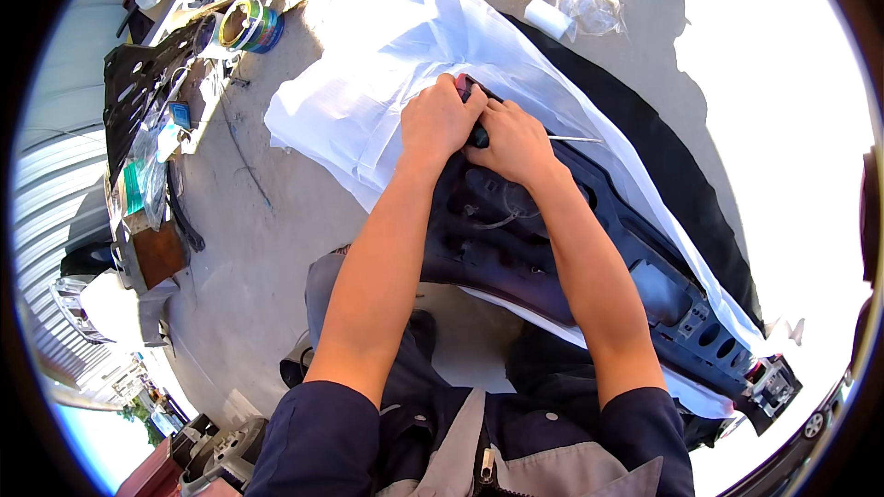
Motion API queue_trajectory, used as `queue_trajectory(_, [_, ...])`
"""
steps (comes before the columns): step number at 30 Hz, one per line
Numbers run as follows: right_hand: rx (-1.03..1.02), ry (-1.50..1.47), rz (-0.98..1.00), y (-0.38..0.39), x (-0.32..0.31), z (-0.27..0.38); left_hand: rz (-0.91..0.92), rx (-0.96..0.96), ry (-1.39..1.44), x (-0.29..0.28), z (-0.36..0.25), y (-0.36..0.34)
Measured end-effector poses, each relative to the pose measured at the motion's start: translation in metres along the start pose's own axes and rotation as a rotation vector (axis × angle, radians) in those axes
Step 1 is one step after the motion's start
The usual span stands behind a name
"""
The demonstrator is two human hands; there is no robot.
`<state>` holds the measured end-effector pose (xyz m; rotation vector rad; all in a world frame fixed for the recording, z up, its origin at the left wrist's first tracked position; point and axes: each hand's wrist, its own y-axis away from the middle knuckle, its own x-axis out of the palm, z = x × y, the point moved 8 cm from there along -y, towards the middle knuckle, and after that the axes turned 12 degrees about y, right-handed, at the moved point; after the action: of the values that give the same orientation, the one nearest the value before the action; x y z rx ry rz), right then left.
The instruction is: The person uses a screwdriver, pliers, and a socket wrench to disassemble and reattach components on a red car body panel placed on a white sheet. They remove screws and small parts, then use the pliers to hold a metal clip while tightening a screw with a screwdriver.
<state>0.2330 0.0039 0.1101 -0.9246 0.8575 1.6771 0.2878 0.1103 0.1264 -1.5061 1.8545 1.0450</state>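
Head view: from where I stand, a person bends over a large dark car panel (pixel 479 258), which slants from just beyond the hands down to the lower right. A white sheet (pixel 359 106) lies beneath and around it; a black cloth (pixel 672 170) lies along its far side.

Right hand (pixel 517 145): fingers curled in, gripping a screwdriver (pixel 575 139). The black handle end shows between the two hands; the metal shaft sticks out to the right, past the knuckles, its tip over the sheet and apparently driving nothing.

Left hand (pixel 436 118): fingers bent at the panel's upper end, just beside the right hand's fingertips. A small red piece (pixel 461 86) shows at its fingers; whether it is gripped or only touched, cannot tell.

Step in hand, my judgement: fine finger work on a fitting at that end, with the screwdriver tucked in the palm meanwhile. Contact point hidden by the fingers.

Next move probably calls for the left hand to steady the piece while the right turns the shaft inward, if the tool is wanted. Risk: the loose shaft could catch the sheet or scratch the panel.
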Motion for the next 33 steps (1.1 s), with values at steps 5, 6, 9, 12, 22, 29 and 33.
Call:
queue_trajectory(5, [-0.005, 0.018, -0.012, 0.005, 0.001, 0.007, -0.051, 0.057, -0.019, 0.000, -0.002, 0.007])
queue_trajectory(6, [-0.012, 0.019, -0.018, 0.004, -0.001, 0.010, -0.072, 0.070, -0.024, -0.002, -0.001, 0.007])
queue_trajectory(9, [0.005, 0.014, 0.022, 0.007, 0.010, 0.012, -0.065, 0.014, -0.030, -0.003, 0.004, 0.012])
queue_trajectory(12, [0.026, 0.041, 0.026, 0.009, 0.006, 0.009, -0.018, -0.015, -0.005, 0.000, 0.003, 0.017])
queue_trajectory(22, [0.125, -0.124, 0.005, 0.008, 0.007, -0.007, 0.155, -0.302, 0.669, -0.049, 0.102, 0.074])
queue_trajectory(29, [0.135, -0.333, 0.011, -0.013, 0.001, 0.000, 0.103, -0.650, 0.784, -0.015, 0.221, 0.200])
queue_trajectory(33, [0.189, -0.317, -0.070, -0.018, -0.003, 0.006, -0.090, -0.797, 1.428, 0.009, 0.203, 0.230])
